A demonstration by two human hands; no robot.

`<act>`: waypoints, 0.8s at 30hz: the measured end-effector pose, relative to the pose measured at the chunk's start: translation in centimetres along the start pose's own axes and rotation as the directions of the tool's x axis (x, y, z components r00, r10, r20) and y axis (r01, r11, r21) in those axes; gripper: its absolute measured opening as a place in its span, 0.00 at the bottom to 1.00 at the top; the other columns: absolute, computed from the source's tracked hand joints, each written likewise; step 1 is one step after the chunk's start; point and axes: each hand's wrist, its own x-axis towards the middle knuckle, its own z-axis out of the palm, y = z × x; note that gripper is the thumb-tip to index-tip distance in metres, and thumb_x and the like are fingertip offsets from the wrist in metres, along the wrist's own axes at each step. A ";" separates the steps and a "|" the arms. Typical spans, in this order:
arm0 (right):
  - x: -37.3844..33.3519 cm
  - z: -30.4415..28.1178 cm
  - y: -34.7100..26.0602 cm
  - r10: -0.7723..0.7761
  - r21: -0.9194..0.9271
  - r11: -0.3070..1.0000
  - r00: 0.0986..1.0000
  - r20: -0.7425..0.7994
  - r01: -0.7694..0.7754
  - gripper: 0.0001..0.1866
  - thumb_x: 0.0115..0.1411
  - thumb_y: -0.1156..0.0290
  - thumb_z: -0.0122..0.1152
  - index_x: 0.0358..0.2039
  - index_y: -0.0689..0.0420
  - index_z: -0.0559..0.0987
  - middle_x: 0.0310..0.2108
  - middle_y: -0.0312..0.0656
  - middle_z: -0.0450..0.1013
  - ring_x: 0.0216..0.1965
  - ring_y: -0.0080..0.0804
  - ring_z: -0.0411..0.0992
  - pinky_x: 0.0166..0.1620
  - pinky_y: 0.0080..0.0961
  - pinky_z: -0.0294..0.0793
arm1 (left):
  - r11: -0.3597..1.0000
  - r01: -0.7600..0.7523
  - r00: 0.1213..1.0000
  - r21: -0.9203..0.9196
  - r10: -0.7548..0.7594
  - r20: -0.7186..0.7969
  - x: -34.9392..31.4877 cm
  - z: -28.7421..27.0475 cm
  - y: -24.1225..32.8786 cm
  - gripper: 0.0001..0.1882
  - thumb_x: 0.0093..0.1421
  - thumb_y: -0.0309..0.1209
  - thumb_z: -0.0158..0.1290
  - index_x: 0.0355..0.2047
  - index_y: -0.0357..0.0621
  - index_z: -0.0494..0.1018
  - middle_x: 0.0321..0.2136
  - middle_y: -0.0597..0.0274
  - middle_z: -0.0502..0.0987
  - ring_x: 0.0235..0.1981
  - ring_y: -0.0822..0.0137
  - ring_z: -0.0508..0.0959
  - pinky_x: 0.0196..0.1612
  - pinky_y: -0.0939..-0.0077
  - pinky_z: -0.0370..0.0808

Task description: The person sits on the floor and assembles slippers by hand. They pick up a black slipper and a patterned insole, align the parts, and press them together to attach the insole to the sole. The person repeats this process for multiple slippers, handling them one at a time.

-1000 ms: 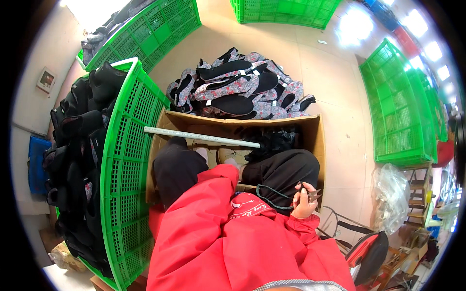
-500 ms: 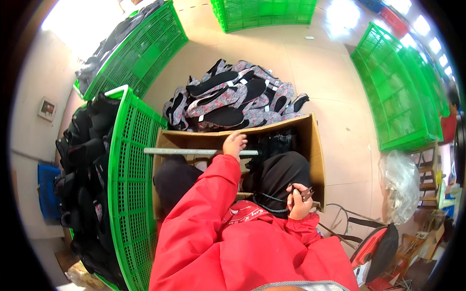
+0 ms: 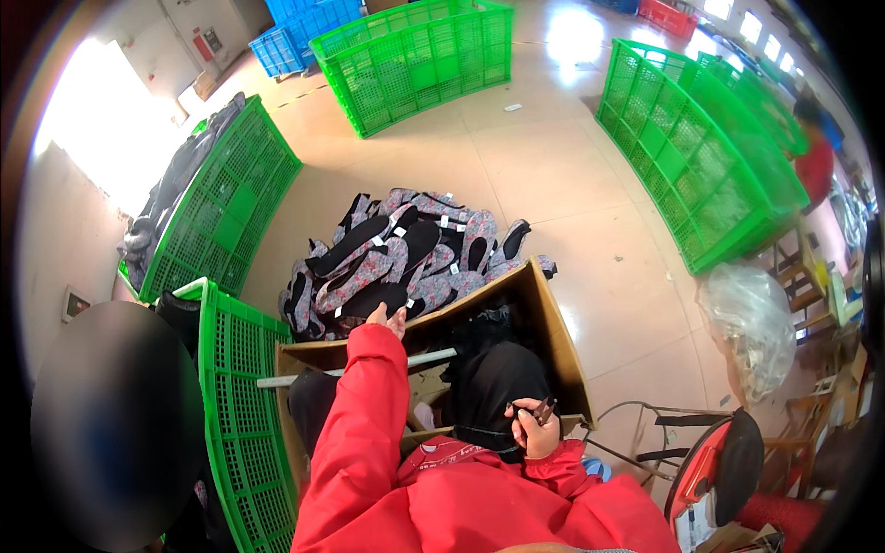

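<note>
My left hand [image 3: 388, 320] reaches past the far rim of a cardboard box [image 3: 564, 355], fingers spread and holding nothing. It is at the near edge of a heap of grey-and-pink patterned slippers [image 3: 371, 276] with black soles and white tags; I cannot tell whether it touches one. Beneath my left forearm, a pale metal bar [image 3: 429, 357] lies across the box. My right hand [image 3: 536, 431] is closed around small dark thread snips [image 3: 545, 411], above my right knee. Inside the box, a black plastic bag [image 3: 481, 332] shows beside that knee.
A green crate [image 3: 241, 405] stands against the box's left side; a dark blurred shape hides part of it. Other green crates [image 3: 415, 74] stand farther off, one holding dark items. At right are a clear plastic sack [image 3: 751, 323] and a round-seated chair [image 3: 710, 470].
My left hand has moved from over the metal bar to the slipper heap. The view has tilted up, showing more floor and crates. A blurred dark shape has appeared at left.
</note>
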 end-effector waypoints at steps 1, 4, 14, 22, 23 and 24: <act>0.1 0.0 -0.1 0.010 0.013 1.000 1.000 0.015 -0.010 0.10 0.64 0.76 0.50 0.44 0.64 0.74 0.35 0.44 0.76 0.17 0.17 0.65 0.17 0.12 0.58 | 0.999 -0.017 0.999 -0.050 0.019 0.026 0.1 -0.5 0.3 0.26 0.67 0.49 0.44 0.40 0.33 0.69 0.26 0.58 0.78 0.22 0.66 0.78 0.23 0.80 0.77; 0.3 -0.1 0.0 0.023 0.049 0.998 0.998 0.055 -0.026 0.10 0.64 0.76 0.50 0.44 0.64 0.74 0.35 0.44 0.76 0.18 0.17 0.65 0.17 0.12 0.58 | 0.989 -0.090 0.996 -0.119 0.087 -0.034 0.8 -0.9 0.5 0.19 0.65 0.42 0.50 0.39 0.34 0.66 0.28 0.54 0.76 0.20 0.66 0.76 0.21 0.82 0.75; 0.8 -2.3 0.0 -0.053 0.045 0.998 0.999 -0.002 0.053 0.12 0.64 0.77 0.48 0.46 0.65 0.74 0.36 0.45 0.76 0.17 0.17 0.65 0.18 0.14 0.60 | 0.931 -0.269 0.961 -0.246 0.240 -0.141 -1.5 2.8 0.1 0.19 0.53 0.43 0.58 0.38 0.45 0.69 0.35 0.62 0.72 0.36 0.64 0.72 0.34 0.72 0.73; -0.7 -2.1 0.5 -0.108 0.018 0.994 0.993 0.053 0.107 0.12 0.64 0.75 0.48 0.46 0.62 0.73 0.35 0.42 0.75 0.19 0.17 0.65 0.20 0.14 0.63 | 0.857 -0.339 0.908 -0.389 0.406 0.102 -4.2 2.4 0.8 0.12 0.56 0.37 0.52 0.36 0.43 0.74 0.31 0.64 0.76 0.30 0.67 0.74 0.30 0.76 0.74; -0.7 -2.2 0.9 -0.127 0.009 0.992 0.991 0.046 0.126 0.12 0.64 0.74 0.50 0.46 0.62 0.74 0.34 0.42 0.75 0.19 0.17 0.65 0.21 0.13 0.63 | 0.881 -0.308 0.908 -0.360 0.385 0.166 -4.9 2.0 0.6 0.11 0.56 0.36 0.52 0.35 0.43 0.74 0.31 0.64 0.76 0.30 0.67 0.74 0.30 0.76 0.74; -0.8 -1.9 1.4 -0.130 -0.005 0.991 0.990 0.056 0.131 0.12 0.63 0.73 0.51 0.46 0.62 0.74 0.34 0.41 0.76 0.20 0.17 0.65 0.22 0.13 0.64 | 0.900 -0.287 0.901 -0.328 0.371 0.227 -5.6 1.2 0.9 0.11 0.56 0.35 0.52 0.35 0.42 0.74 0.30 0.64 0.77 0.30 0.67 0.74 0.30 0.77 0.74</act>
